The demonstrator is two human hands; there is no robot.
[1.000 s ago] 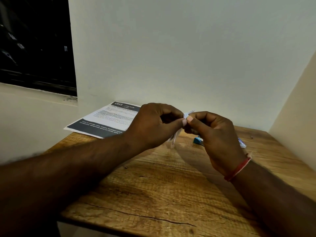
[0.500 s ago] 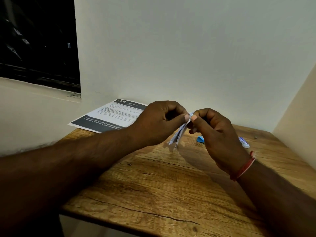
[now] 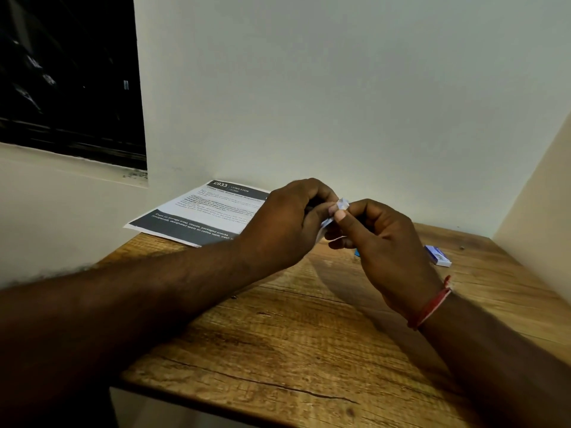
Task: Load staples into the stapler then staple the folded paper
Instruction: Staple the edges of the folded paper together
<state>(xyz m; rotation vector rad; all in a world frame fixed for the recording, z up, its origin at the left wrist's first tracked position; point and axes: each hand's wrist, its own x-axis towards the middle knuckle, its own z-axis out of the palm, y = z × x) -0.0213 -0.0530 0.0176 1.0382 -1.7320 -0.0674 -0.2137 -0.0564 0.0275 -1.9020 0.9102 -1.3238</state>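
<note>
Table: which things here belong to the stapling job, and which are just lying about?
Job: folded paper, pinched by left hand and right hand; small box, likely staples; blue thing, mostly hidden.
Lying about: printed sheet.

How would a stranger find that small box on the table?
Start at the wooden table and look toward the right-hand wall. Just right of the right hand, the one with a red wrist thread, lies the small box. It is a flat blue-and-white packet, far smaller than the printed sheet at the left.
</note>
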